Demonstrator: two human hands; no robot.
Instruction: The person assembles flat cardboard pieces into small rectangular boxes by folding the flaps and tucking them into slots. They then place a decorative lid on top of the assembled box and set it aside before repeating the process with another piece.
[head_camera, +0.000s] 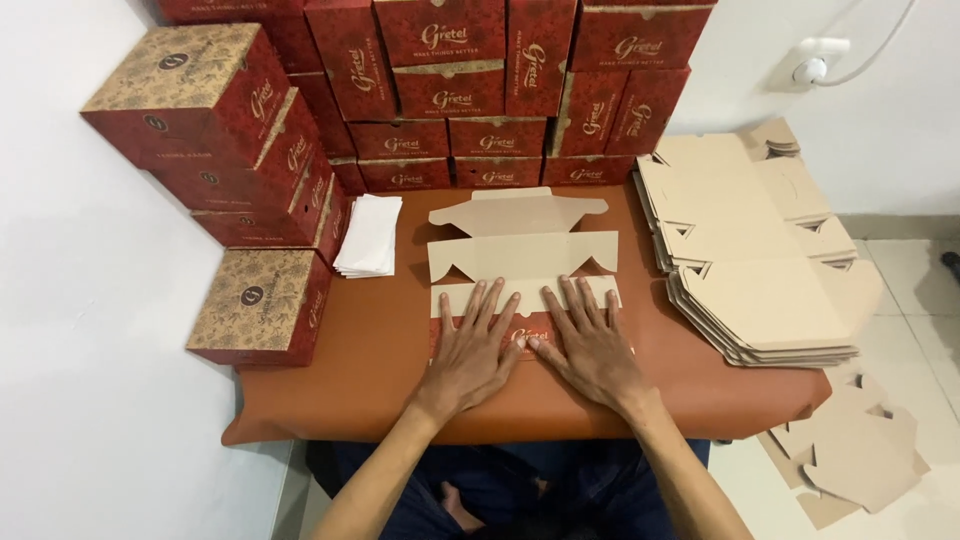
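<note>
On the brown table (350, 380), head view | left hand (472, 352) and right hand (590, 345) are pressing flat, fingers spread and grasping nothing, on an unfolded tan cardboard box blank (520, 250) | stack of flat tan blanks (760, 260) is lying to the right.

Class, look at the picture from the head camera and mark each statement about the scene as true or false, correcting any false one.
1. Both hands press flat on the unfolded box blank. True: left hand, right hand.
2. The stack of flat blanks lies to the person's left. False: it lies to the right.
3. Folded red boxes are piled at the back of the table. True.
4. The white sheets lie under the right hand. False: they lie apart, at the left.
</note>
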